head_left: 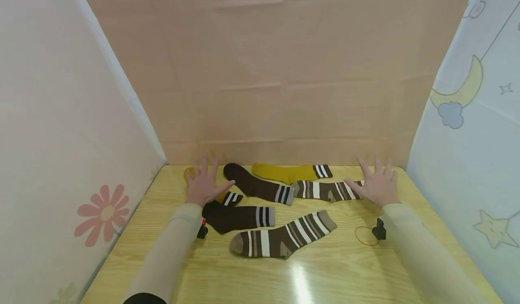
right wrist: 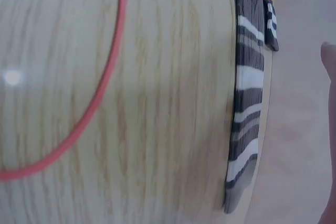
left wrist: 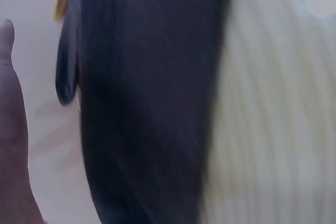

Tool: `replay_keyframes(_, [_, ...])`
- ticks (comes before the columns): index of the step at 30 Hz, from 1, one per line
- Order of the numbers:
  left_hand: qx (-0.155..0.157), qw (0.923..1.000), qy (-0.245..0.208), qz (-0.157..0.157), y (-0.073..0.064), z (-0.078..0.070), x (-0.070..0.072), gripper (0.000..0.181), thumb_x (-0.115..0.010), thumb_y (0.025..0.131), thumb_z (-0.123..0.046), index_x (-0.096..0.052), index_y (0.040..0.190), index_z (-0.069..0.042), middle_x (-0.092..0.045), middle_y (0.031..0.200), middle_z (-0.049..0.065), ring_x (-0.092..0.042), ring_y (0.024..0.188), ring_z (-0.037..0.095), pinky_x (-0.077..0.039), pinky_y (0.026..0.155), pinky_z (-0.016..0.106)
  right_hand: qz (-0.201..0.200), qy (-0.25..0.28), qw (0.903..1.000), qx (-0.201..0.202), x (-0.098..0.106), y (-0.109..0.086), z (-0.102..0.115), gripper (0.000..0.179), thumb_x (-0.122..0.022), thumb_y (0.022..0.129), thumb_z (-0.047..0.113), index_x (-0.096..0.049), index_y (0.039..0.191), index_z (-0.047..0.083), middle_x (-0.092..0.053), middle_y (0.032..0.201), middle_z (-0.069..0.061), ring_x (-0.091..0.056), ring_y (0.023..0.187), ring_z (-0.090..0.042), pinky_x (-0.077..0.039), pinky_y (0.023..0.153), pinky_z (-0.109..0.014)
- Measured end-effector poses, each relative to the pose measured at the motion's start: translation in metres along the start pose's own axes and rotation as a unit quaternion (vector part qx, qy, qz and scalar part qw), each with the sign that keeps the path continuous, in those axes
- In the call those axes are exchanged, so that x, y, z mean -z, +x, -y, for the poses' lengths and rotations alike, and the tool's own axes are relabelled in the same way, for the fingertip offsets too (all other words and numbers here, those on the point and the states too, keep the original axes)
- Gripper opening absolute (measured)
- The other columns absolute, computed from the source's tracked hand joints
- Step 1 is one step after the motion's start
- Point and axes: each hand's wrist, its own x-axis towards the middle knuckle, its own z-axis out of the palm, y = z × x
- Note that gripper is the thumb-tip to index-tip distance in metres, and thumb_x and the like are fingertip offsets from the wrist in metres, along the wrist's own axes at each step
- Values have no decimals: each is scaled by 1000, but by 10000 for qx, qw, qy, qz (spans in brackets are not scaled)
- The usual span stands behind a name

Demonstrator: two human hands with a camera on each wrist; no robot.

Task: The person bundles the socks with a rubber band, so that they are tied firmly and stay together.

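Observation:
Both hands hover over the far part of the table, fingers spread and holding nothing. My left hand (head_left: 203, 185) is above a mostly hidden yellow sock (head_left: 222, 198) and the toe end of a dark brown sock (head_left: 237, 217). Another dark brown sock (head_left: 256, 184) lies just right of that hand. Beside my right hand (head_left: 378, 186), a brown-and-white striped sock (head_left: 321, 190) has its right end partly covered. Behind it lies a yellow sock (head_left: 284, 172) with a striped cuff. Nearest the front is a second striped sock (head_left: 280, 238). In the left wrist view, a dark sock (left wrist: 152, 93) looms close.
The wooden table (head_left: 345, 272) meets a plain pinkish backdrop (head_left: 284, 92) at the back. Patterned cloth walls stand left (head_left: 48, 114) and right (head_left: 479, 168). A thin red loop (right wrist: 97, 100) shows by the right wrist.

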Motion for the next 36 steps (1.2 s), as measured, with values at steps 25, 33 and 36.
replay_keyframes(25, [-1263, 9626, -2241, 846, 20, -144, -6, 38, -67, 103, -31, -68, 129, -3, -71, 126, 13, -67, 115, 28, -54, 102, 46, 976, 561, 9936, 101, -9, -20, -47, 43, -60, 100, 20, -55, 138, 0, -63, 120, -39, -55, 109, -63, -47, 84, -77])
replay_keyframes(33, [-1482, 9610, -1948, 1288, 16, -188, -11, 31, -66, 103, -32, -71, 127, -13, -69, 127, 5, -64, 113, 21, -55, 95, 38, 1055, 607, 9926, -14, -7, -18, -47, 43, -59, 98, 20, -57, 138, 2, -57, 121, -42, -52, 105, -68, -47, 75, -79])
replay_keyframes(36, [-1468, 9625, -1845, 1344, 16, -200, -15, 31, -66, 104, -32, -71, 130, -15, -68, 130, 4, -63, 115, 21, -55, 95, 38, 1013, 617, 9929, 101, -8, -16, -47, 42, -61, 98, 18, -59, 136, 0, -60, 118, -40, -53, 107, -64, -45, 81, -77])
